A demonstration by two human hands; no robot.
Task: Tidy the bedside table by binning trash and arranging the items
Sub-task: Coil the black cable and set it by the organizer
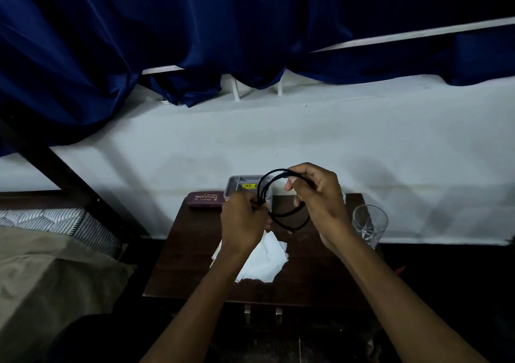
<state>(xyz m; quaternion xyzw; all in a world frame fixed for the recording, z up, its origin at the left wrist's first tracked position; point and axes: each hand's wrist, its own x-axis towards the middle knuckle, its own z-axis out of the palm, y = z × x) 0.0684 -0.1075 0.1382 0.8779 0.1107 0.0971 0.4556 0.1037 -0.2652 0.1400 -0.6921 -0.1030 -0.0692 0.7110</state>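
Note:
A black cable (289, 215) is held in loops above the dark wooden bedside table (306, 273). My left hand (242, 217) pinches the loops at their left side, and my right hand (317, 198) grips the upper strand. Under my left wrist lies a crumpled white tissue (264, 262) on the table. At the back stand a grey plastic tray (237, 184) with a yellow-labelled item inside, and a maroon spectacle case (206, 199) to its left. A clear drinking glass (369, 224) stands upright at the table's right edge.
A white wall (278, 139) runs behind the table, with dark blue curtains (167, 28) hanging above it. A bed with a striped pillow (55, 220) and beige blanket (41, 279) lies to the left. The floor to the right is dark.

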